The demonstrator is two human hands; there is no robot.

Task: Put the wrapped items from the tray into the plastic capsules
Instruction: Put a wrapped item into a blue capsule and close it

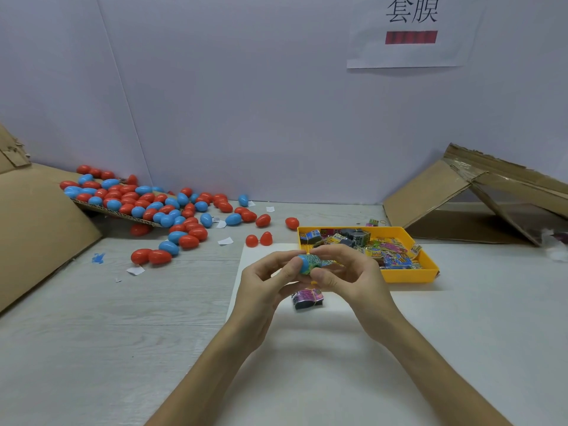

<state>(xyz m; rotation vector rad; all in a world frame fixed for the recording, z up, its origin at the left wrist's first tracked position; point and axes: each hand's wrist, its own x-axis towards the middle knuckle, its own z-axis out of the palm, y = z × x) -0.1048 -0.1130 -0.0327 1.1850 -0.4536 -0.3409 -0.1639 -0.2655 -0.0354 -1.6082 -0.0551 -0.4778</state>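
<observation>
1. Both hands meet just in front of the yellow tray, above a white sheet. The left hand pinches a blue capsule half between thumb and fingers.
2. The right hand pinches a wrapped item at the half's open mouth. Its fingers cover how far in it sits, so I cannot tell.
3. A second wrapped bundle lies on the sheet just below the hands, partly hidden by them.
4. More wrapped pieces fill the tray, and the right hand hides its near-left corner.
5. Red and blue capsules lie heaped well off left, beside cardboard.
</observation>
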